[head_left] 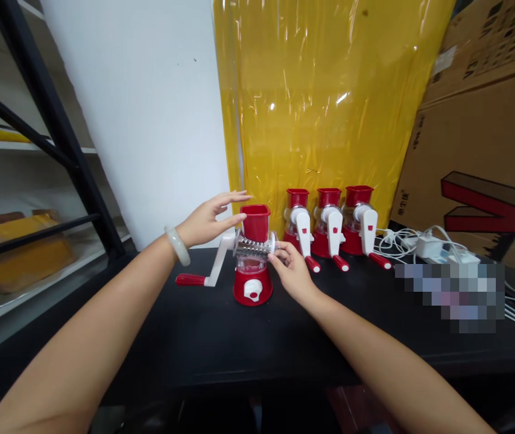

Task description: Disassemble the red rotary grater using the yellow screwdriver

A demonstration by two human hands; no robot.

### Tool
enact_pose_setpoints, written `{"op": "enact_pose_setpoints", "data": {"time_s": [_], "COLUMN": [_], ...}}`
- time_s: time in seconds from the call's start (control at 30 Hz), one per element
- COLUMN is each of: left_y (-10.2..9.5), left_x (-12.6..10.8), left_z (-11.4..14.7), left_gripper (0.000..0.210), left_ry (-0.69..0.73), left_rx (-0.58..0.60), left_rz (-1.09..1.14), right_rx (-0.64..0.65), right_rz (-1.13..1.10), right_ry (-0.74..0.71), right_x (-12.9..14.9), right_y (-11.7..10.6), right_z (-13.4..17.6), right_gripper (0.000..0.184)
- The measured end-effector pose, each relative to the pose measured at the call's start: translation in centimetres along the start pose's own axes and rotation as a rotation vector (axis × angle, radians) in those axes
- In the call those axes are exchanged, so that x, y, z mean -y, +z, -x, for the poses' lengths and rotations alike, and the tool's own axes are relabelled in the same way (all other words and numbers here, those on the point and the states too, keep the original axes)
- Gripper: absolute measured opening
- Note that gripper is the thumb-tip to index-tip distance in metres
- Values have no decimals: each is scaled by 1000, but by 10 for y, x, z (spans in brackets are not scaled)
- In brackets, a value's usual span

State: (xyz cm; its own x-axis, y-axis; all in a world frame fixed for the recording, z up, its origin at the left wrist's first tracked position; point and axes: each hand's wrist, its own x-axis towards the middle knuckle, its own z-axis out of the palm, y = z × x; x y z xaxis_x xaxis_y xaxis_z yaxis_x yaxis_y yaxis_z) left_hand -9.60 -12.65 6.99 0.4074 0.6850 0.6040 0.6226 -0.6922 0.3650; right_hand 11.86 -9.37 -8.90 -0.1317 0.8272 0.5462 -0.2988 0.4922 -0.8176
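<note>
A red and white rotary grater (252, 283) stands upright on the black table, its red hopper (256, 223) on top. A metal grating drum (254, 246) sits sideways in its clear housing. The white crank with a red handle (190, 279) points to the left. My left hand (210, 220) is open beside the hopper, fingers stretched out, with the thumb tip at the hopper's left rim. My right hand (294, 271) is closed, thumb and fingers pinching the right end of the drum. Exactly how the fingertips grip there is partly hidden.
Three like graters (330, 226) stand in a row at the back right. White cables and chargers (429, 247) lie right of them, beside a blurred patch. A big cardboard box (474, 138) leans behind. Shelves with a black frame (76, 175) stand at the left.
</note>
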Motion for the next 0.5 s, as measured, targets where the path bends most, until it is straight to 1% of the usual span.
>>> {"op": "enact_pose_setpoints", "data": {"time_s": [0.1, 0.2, 0.27, 0.3, 0.33, 0.43, 0.47, 0.5], "left_y": [-7, -9, -8, -8, -8, -16, -21, -25], "left_x": [-12, -17, -20, -21, -23, -25, -23, -20], "left_z": [-10, -18, -21, -22, -23, -27, -27, -28], "left_gripper": [33, 26, 23, 22, 22, 25, 26, 27], "left_ry": [120, 159, 169, 173, 174, 157, 146, 131], "left_rx": [49, 86, 44, -17, -107, -431, -507, -555], "left_rz": [-195, -252, -279, -291, -298, -287, -280, -278], "right_rx": [-6, -6, -10, -12, -16, -24, -25, -27], "right_rz": [6, 13, 19, 22, 27, 37, 41, 44], "right_ry": [-10, -15, -14, -14, -17, -37, -43, -45], "right_x": [1, 1, 0, 0, 0, 0, 0, 1], "right_y": [0, 0, 0, 0, 0, 0, 1, 1], "right_z": [1, 1, 2, 3, 3, 5, 6, 7], "right_gripper": [36, 36, 37, 37, 36, 35, 34, 34]}}
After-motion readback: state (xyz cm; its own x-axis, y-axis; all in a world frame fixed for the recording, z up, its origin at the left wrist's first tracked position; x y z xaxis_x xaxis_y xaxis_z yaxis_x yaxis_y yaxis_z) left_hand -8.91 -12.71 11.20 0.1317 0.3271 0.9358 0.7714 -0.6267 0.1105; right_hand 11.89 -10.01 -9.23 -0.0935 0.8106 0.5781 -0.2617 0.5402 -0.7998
